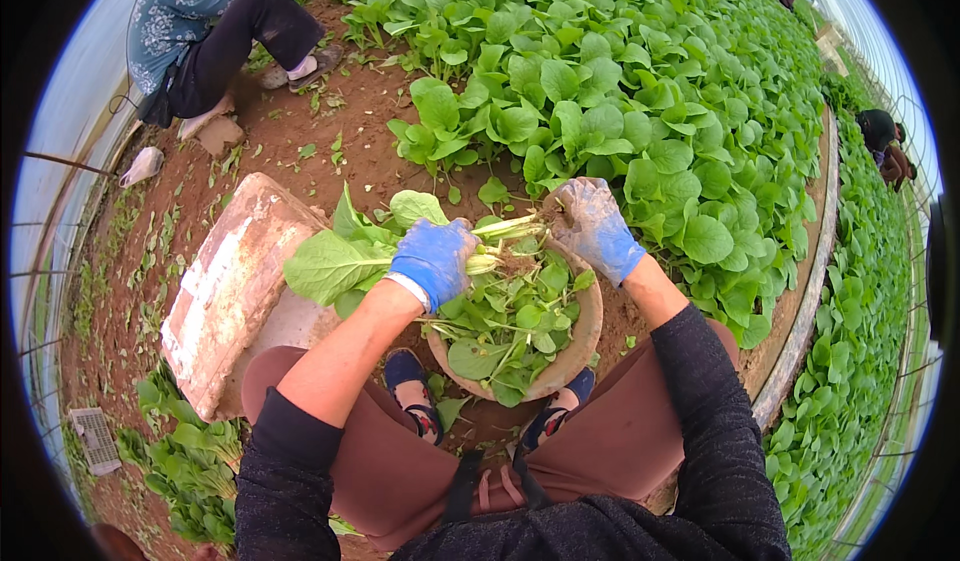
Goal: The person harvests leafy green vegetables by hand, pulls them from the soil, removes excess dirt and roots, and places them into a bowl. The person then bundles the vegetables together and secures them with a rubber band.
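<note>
My left hand [433, 258], in a blue glove, is closed around the pale stalks of a bunch of leafy greens [337, 264]. The broad leaves point left, and the stalks and dirty roots [516, 262] point right. My right hand [596, 227], in a soil-stained blue glove, has its fingers curled on the root end of one plant. Its fingertips are partly hidden. Below both hands, a round clay-coloured basin [591, 321] sits between my feet, holding loose leaves and trimmings [517, 328].
A worn foam block [240, 283] stands to my left. Behind it are cut greens [199, 478] and a plastic crate [96, 441]. Growing greens [600, 103] spread ahead, with a pale edging [802, 336] at right. A seated person [195, 43] is at upper left; others [885, 144] are far right.
</note>
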Demonstrator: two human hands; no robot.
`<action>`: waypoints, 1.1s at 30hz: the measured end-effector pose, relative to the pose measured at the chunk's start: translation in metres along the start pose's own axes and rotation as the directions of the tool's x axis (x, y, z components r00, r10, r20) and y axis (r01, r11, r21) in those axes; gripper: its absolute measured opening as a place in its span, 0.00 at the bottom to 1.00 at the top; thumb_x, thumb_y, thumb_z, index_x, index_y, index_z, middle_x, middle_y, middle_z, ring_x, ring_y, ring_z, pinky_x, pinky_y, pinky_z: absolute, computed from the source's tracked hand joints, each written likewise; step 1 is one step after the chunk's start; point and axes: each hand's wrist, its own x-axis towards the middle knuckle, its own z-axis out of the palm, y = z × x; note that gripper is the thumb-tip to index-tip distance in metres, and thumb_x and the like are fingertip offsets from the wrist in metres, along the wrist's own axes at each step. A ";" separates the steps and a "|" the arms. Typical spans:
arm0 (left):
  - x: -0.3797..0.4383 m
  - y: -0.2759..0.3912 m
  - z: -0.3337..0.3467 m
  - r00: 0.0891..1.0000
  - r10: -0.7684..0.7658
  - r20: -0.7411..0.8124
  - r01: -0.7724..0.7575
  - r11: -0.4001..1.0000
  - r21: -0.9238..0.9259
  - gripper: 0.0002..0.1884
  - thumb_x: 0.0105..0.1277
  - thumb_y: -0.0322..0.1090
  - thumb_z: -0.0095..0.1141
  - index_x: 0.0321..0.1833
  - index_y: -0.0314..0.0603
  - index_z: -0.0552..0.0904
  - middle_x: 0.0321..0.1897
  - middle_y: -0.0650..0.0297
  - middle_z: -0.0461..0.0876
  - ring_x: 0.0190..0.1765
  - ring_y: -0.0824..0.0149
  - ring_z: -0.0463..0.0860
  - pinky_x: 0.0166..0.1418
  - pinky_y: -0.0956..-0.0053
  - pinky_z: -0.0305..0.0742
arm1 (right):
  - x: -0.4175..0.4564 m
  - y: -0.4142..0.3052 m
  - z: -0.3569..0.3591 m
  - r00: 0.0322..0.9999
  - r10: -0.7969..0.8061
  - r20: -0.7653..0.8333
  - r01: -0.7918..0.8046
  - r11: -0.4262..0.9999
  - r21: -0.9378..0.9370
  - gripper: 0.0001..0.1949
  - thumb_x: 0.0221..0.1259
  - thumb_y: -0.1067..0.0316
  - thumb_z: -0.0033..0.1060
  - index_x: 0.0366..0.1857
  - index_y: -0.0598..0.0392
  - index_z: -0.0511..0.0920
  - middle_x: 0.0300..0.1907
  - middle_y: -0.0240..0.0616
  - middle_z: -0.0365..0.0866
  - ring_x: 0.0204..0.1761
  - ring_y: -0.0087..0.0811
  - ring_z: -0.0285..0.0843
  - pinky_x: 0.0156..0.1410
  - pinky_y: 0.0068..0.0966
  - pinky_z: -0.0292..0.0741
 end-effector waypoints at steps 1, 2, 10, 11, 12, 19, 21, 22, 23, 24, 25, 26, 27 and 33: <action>0.000 0.001 -0.002 0.999 -0.029 0.017 0.030 1.000 -0.003 0.14 0.51 0.35 0.62 0.42 0.46 0.84 0.43 0.58 0.80 0.40 0.52 0.82 0.47 0.59 0.76 | 0.000 0.005 -0.004 1.000 0.014 -0.025 -0.016 0.995 -0.102 0.09 0.55 0.64 0.60 0.37 0.54 0.79 0.32 0.40 0.77 0.40 0.44 0.75 0.52 0.39 0.68; 0.000 0.002 -0.004 0.998 -0.058 0.034 0.058 0.998 -0.007 0.16 0.50 0.36 0.63 0.44 0.47 0.84 0.44 0.58 0.80 0.42 0.52 0.82 0.48 0.59 0.75 | -0.004 0.017 0.001 0.992 0.124 -0.016 -0.124 0.992 0.009 0.08 0.53 0.66 0.59 0.35 0.55 0.79 0.31 0.43 0.76 0.40 0.46 0.75 0.51 0.41 0.68; 0.000 0.009 0.001 1.000 0.014 0.010 -0.015 0.996 0.082 0.17 0.51 0.36 0.63 0.47 0.50 0.85 0.45 0.60 0.79 0.40 0.54 0.81 0.49 0.61 0.73 | 0.002 -0.009 -0.003 0.794 0.397 0.460 -0.598 0.380 0.706 0.14 0.63 0.64 0.63 0.47 0.62 0.81 0.38 0.36 0.84 0.42 0.23 0.79 0.50 0.21 0.76; 0.003 0.010 0.001 1.000 0.017 -0.011 -0.016 0.996 0.093 0.17 0.50 0.36 0.64 0.46 0.51 0.85 0.44 0.60 0.79 0.40 0.54 0.81 0.48 0.60 0.73 | -0.001 -0.005 0.002 0.810 0.368 0.456 -0.577 0.363 0.732 0.14 0.65 0.65 0.62 0.49 0.61 0.81 0.40 0.36 0.84 0.42 0.22 0.79 0.50 0.21 0.76; 0.008 0.007 -0.001 0.999 0.014 -0.046 -0.012 0.999 0.045 0.16 0.50 0.35 0.64 0.44 0.48 0.85 0.43 0.59 0.79 0.39 0.53 0.81 0.47 0.59 0.75 | 0.012 0.003 -0.006 0.837 0.346 0.424 -0.522 0.272 0.808 0.12 0.66 0.68 0.60 0.48 0.62 0.81 0.40 0.37 0.84 0.42 0.22 0.79 0.50 0.20 0.76; 0.002 0.002 -0.004 0.998 -0.066 -0.001 0.066 0.995 -0.078 0.20 0.46 0.38 0.67 0.44 0.46 0.84 0.46 0.57 0.80 0.41 0.49 0.82 0.49 0.57 0.77 | 0.010 -0.013 -0.030 0.777 0.403 0.484 -0.629 0.461 0.626 0.16 0.66 0.53 0.59 0.43 0.57 0.82 0.43 0.37 0.85 0.51 0.31 0.78 0.59 0.30 0.72; 0.002 0.007 -0.007 0.995 -0.095 -0.015 0.093 0.990 -0.104 0.17 0.47 0.37 0.66 0.42 0.45 0.84 0.43 0.56 0.80 0.40 0.50 0.82 0.48 0.57 0.77 | 0.001 -0.001 -0.013 0.997 0.070 0.020 -0.072 0.975 0.209 0.12 0.61 0.60 0.62 0.41 0.56 0.82 0.35 0.41 0.82 0.41 0.41 0.80 0.50 0.34 0.75; 0.002 0.007 -0.011 0.997 -0.079 0.025 0.081 0.989 -0.126 0.17 0.47 0.38 0.66 0.41 0.43 0.84 0.43 0.55 0.80 0.41 0.49 0.82 0.48 0.57 0.77 | 0.003 -0.003 -0.013 0.998 0.049 0.029 -0.052 0.995 0.085 0.10 0.65 0.61 0.58 0.41 0.56 0.80 0.38 0.39 0.82 0.45 0.36 0.79 0.55 0.33 0.73; 0.001 0.007 -0.012 0.995 -0.089 0.054 0.097 0.983 -0.154 0.17 0.47 0.38 0.66 0.41 0.42 0.84 0.43 0.54 0.80 0.42 0.49 0.82 0.49 0.57 0.77 | 0.006 -0.005 -0.013 0.999 0.030 0.042 -0.028 0.999 -0.039 0.10 0.69 0.62 0.55 0.41 0.57 0.79 0.41 0.37 0.83 0.48 0.31 0.77 0.60 0.31 0.71; 0.003 0.008 -0.014 0.993 -0.093 0.075 0.105 0.977 -0.183 0.17 0.47 0.38 0.66 0.41 0.41 0.83 0.42 0.53 0.80 0.42 0.48 0.82 0.49 0.57 0.77 | 0.006 0.001 -0.012 0.982 0.191 -0.003 -0.184 0.949 0.255 0.10 0.70 0.61 0.53 0.41 0.57 0.78 0.43 0.37 0.82 0.50 0.32 0.76 0.62 0.33 0.70; 0.004 0.009 -0.016 0.990 -0.100 0.095 0.118 0.970 -0.211 0.17 0.47 0.38 0.66 0.41 0.40 0.83 0.42 0.53 0.80 0.43 0.48 0.82 0.49 0.57 0.77 | 0.007 0.010 -0.009 0.938 0.348 0.000 -0.295 0.794 0.532 0.11 0.71 0.60 0.52 0.41 0.58 0.77 0.45 0.37 0.82 0.52 0.33 0.75 0.64 0.35 0.68; 0.005 0.006 -0.015 0.993 -0.098 0.068 0.113 0.953 -0.279 0.18 0.47 0.39 0.66 0.41 0.39 0.83 0.41 0.52 0.81 0.43 0.47 0.82 0.49 0.57 0.77 | 0.007 0.021 -0.009 0.872 0.487 0.052 -0.352 0.550 0.757 0.12 0.71 0.59 0.51 0.40 0.58 0.76 0.47 0.37 0.82 0.54 0.34 0.74 0.66 0.37 0.67; 0.005 0.000 -0.009 0.994 -0.102 0.041 0.110 0.931 -0.348 0.19 0.47 0.39 0.66 0.42 0.38 0.83 0.40 0.51 0.81 0.43 0.47 0.82 0.49 0.57 0.77 | 0.008 0.034 -0.017 0.867 0.494 0.066 -0.410 0.631 0.658 0.20 0.74 0.50 0.44 0.50 0.58 0.77 0.55 0.39 0.79 0.61 0.34 0.70 0.69 0.37 0.64; 0.012 -0.001 -0.003 0.991 -0.069 0.116 0.135 0.501 -0.855 0.22 0.49 0.39 0.71 0.46 0.36 0.82 0.38 0.58 0.84 0.39 0.63 0.82 0.48 0.69 0.77 | -0.007 0.005 0.008 0.828 0.190 0.528 -0.521 -0.091 0.849 0.36 0.64 0.40 0.56 0.67 0.59 0.66 0.68 0.41 0.66 0.68 0.35 0.65 0.69 0.32 0.64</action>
